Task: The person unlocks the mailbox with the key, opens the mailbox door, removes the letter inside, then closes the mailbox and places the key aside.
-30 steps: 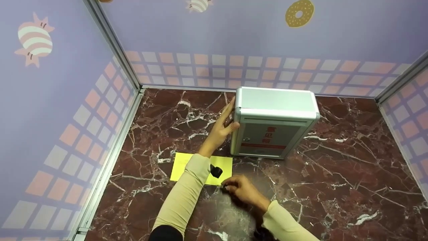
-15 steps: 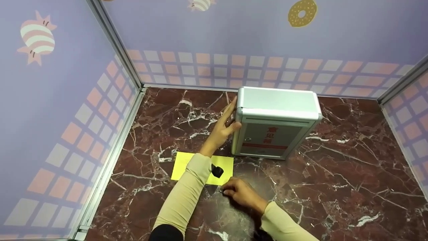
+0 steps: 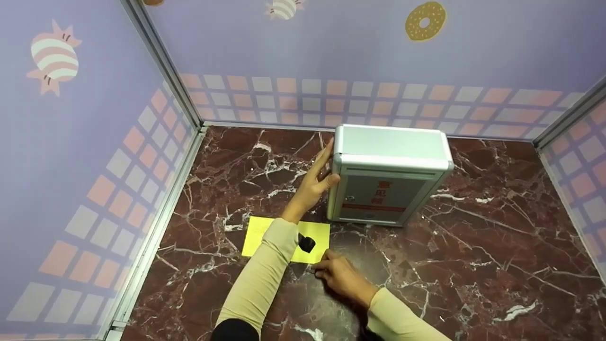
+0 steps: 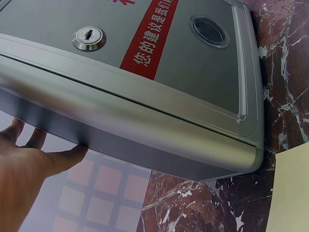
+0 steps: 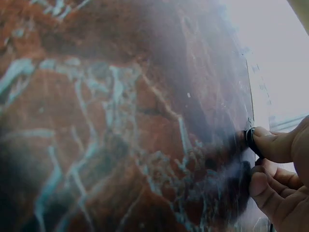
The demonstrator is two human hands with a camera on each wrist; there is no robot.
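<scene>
A silver metal suggestion box (image 3: 393, 142) stands upright, its dark front panel bearing red lettering and a round lock (image 4: 90, 37). My left hand (image 3: 313, 182) rests on the box's left side with its fingers fairly straight; its fingertips (image 4: 72, 155) touch the side wall in the left wrist view. Low over the marble surface, by the lower right corner of a yellow paper sheet (image 3: 321, 232), is my right hand (image 3: 344, 277). Thumb and fingers pinch a small black object (image 5: 251, 140) with a curved, ring-like edge. Most of that object is hidden by the fingers.
The dark red marble tabletop (image 3: 473, 237) runs to patterned purple walls (image 3: 331, 42) at the back and both sides. My left forearm and the black wrist camera (image 3: 307, 244) cover part of the yellow sheet.
My right hand has turned slightly and stays near the sheet's corner; the dark object in its fingers shows less in the head view. My left hand and the box have not moved.
</scene>
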